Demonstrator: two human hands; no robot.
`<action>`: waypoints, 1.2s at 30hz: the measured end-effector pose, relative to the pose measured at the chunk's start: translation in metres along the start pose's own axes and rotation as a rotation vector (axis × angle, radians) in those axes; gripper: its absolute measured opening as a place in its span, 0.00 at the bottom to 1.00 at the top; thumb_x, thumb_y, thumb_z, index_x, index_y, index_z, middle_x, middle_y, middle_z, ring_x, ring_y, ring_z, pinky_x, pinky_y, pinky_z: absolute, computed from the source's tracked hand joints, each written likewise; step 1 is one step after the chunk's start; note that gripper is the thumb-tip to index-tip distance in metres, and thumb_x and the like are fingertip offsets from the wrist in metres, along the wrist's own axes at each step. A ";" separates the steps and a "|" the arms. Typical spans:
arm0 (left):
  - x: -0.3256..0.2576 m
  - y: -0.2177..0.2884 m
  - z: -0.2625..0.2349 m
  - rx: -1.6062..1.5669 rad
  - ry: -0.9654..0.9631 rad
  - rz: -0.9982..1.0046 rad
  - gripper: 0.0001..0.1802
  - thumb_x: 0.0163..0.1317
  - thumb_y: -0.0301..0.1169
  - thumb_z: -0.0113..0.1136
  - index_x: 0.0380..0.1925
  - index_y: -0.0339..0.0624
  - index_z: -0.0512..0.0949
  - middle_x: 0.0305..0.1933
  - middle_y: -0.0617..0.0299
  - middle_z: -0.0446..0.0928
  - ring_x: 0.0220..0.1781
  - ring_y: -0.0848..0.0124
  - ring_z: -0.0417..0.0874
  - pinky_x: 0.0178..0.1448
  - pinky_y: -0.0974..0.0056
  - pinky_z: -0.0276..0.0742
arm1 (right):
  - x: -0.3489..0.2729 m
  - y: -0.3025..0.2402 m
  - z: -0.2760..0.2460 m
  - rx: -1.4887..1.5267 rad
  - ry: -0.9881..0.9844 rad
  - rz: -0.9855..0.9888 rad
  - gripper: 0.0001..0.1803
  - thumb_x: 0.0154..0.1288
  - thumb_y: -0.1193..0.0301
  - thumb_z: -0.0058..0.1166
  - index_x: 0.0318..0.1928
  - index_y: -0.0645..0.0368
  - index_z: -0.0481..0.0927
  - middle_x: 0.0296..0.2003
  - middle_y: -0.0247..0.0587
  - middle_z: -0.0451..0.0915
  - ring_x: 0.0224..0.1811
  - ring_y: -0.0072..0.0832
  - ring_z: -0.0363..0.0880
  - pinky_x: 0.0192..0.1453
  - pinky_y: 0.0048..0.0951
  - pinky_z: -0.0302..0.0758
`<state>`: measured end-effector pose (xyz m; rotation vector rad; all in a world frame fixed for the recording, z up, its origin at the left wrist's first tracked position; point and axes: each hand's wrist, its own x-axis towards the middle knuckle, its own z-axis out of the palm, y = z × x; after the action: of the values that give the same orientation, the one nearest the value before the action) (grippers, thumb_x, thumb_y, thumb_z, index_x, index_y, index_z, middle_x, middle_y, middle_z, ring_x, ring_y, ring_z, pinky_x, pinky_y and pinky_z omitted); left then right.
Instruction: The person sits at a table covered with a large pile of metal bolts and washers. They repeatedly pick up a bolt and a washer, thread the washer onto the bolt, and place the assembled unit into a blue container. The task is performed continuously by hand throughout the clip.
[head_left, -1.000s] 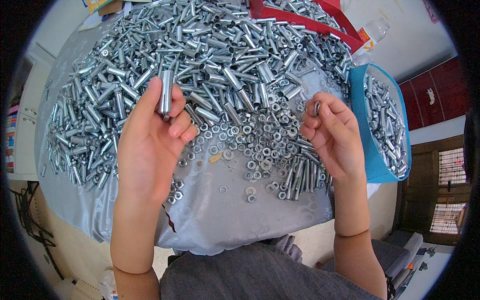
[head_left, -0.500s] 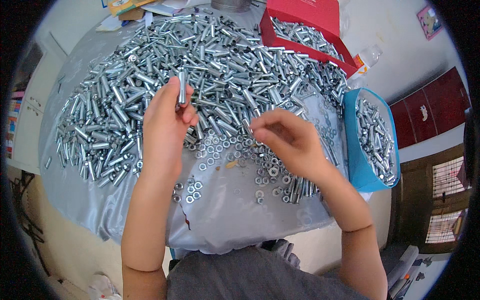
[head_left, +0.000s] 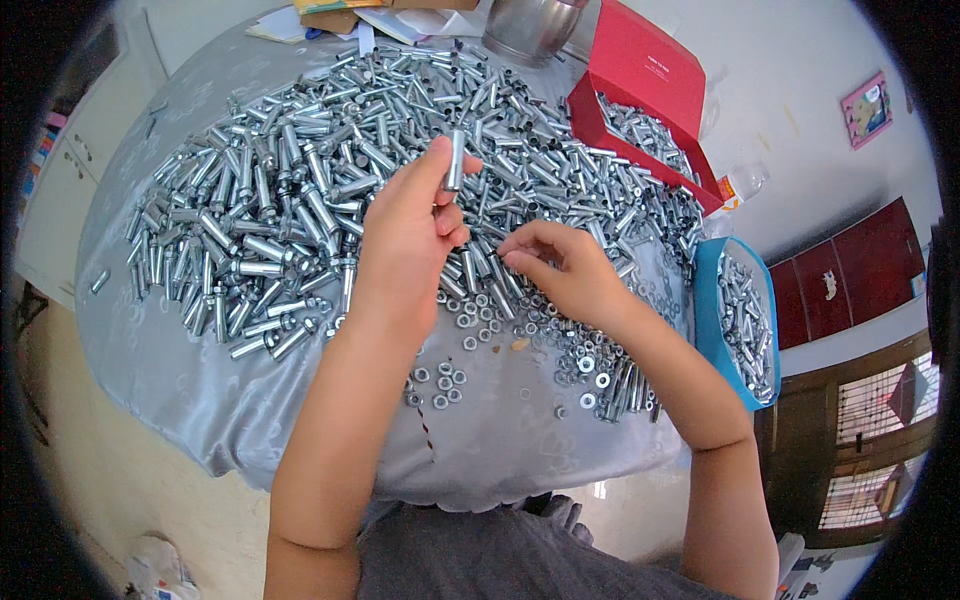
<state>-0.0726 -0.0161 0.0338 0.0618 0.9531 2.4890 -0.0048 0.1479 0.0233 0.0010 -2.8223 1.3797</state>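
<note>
My left hand (head_left: 408, 235) is raised over the pile, closed round a shiny metal sleeve (head_left: 455, 160) that stands upright between thumb and fingers. At the near edge of the heap, my right hand (head_left: 570, 275) has thumb and forefinger curled together in a pinch. Its fingertips meet the loose pieces there, and what they grip, if anything, is too small to make out. Beneath both hands spreads a large heap of metal sleeves and bolts (head_left: 290, 180). Loose nuts (head_left: 485, 315) lie along its near side, with washers (head_left: 587, 400) and a bundle of bolts (head_left: 628, 390) below my right wrist.
A red open box (head_left: 640, 148) with metal pieces stands at the far right, a plastic bottle (head_left: 745, 183) beside it. Nearer is a blue container (head_left: 708, 300) full of bolts. A metal pot (head_left: 530, 30) and papers sit at the back of the cloth-covered table (head_left: 170, 390).
The view has shifted, so the table's contents appear displaced. My left hand, still holding the sleeve, has come closer to my right hand, which stays at the near edge of the heap.
</note>
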 end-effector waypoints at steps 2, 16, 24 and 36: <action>-0.001 0.001 0.001 0.049 -0.016 0.024 0.15 0.61 0.40 0.50 0.32 0.38 0.75 0.21 0.74 0.55 0.20 0.83 0.55 0.26 0.75 0.55 | 0.000 0.001 -0.001 -0.037 -0.014 -0.036 0.07 0.58 0.76 0.52 0.38 0.64 0.76 0.34 0.37 0.77 0.35 0.20 0.74 0.42 0.22 0.71; 0.000 -0.008 0.002 0.225 0.022 0.091 0.15 0.62 0.40 0.49 0.34 0.39 0.75 0.19 0.75 0.55 0.19 0.84 0.54 0.24 0.76 0.53 | -0.013 0.009 0.006 0.357 0.186 0.016 0.07 0.58 0.76 0.53 0.38 0.64 0.76 0.34 0.37 0.78 0.37 0.18 0.75 0.42 0.19 0.71; -0.012 -0.029 0.014 0.314 -0.148 0.017 0.14 0.63 0.38 0.49 0.38 0.38 0.74 0.20 0.75 0.60 0.21 0.84 0.57 0.26 0.76 0.55 | -0.050 -0.009 0.000 0.703 0.252 -0.101 0.09 0.58 0.80 0.51 0.40 0.66 0.74 0.38 0.39 0.76 0.40 0.19 0.74 0.45 0.19 0.70; -0.019 -0.053 0.013 0.705 -0.536 0.117 0.13 0.61 0.35 0.52 0.40 0.38 0.69 0.29 0.71 0.65 0.30 0.84 0.63 0.32 0.77 0.62 | -0.101 0.008 0.018 0.128 0.076 -0.399 0.07 0.52 0.82 0.55 0.34 0.64 0.76 0.35 0.45 0.77 0.40 0.35 0.76 0.45 0.29 0.72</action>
<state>-0.0310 0.0174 0.0123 0.9712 1.5301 1.9323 0.0961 0.1382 0.0061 0.4717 -2.4834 1.4206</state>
